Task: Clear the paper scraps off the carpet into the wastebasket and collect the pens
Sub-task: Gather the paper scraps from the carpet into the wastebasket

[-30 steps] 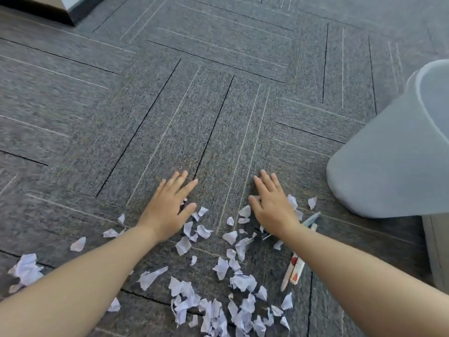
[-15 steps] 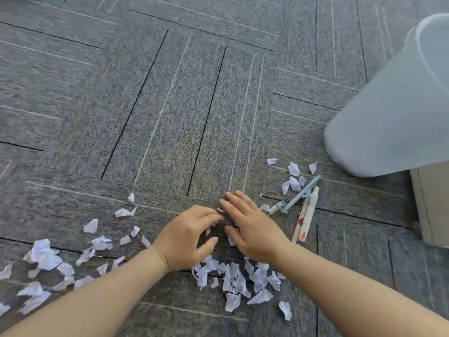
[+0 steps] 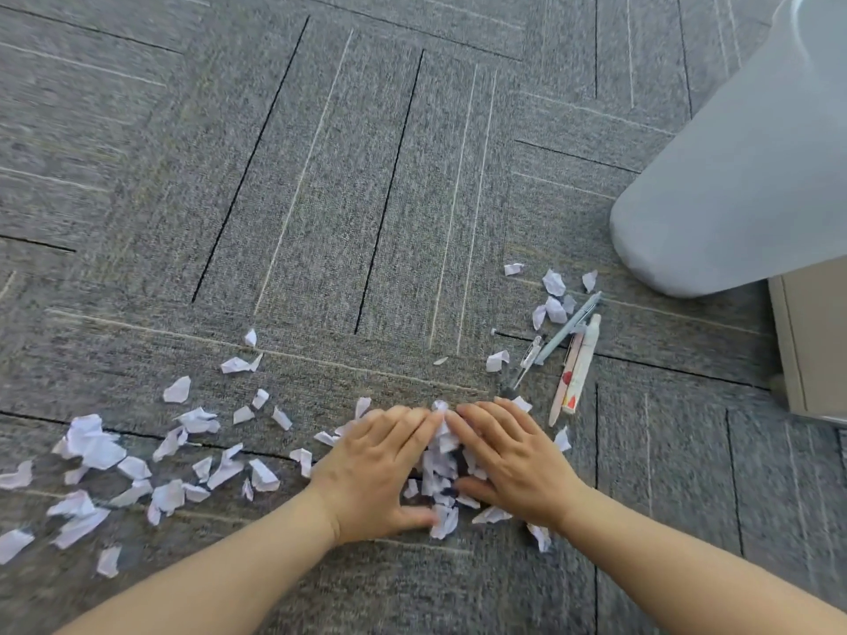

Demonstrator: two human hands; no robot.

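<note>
A small heap of white paper scraps (image 3: 439,469) lies on the grey carpet between my two hands. My left hand (image 3: 378,469) and my right hand (image 3: 508,456) lie flat, fingertips almost touching, cupped around that heap. More loose scraps (image 3: 137,469) are scattered to the left, and a few scraps (image 3: 552,297) lie up right by the pens. A grey-blue pen (image 3: 566,330), a clear pen (image 3: 525,364) and two cream pens with red marks (image 3: 577,373) lie just right of my right hand. The pale wastebasket (image 3: 742,176) stands at the upper right.
A beige cabinet or box corner (image 3: 811,341) stands at the right edge, just below the wastebasket. Striped grey carpet tiles (image 3: 321,176) stretch ahead of my hands.
Both hands have drawn back toward me and come together, raking scraps into one heap between them. The view has shifted, so the pens and wastebasket now show further up and right.
</note>
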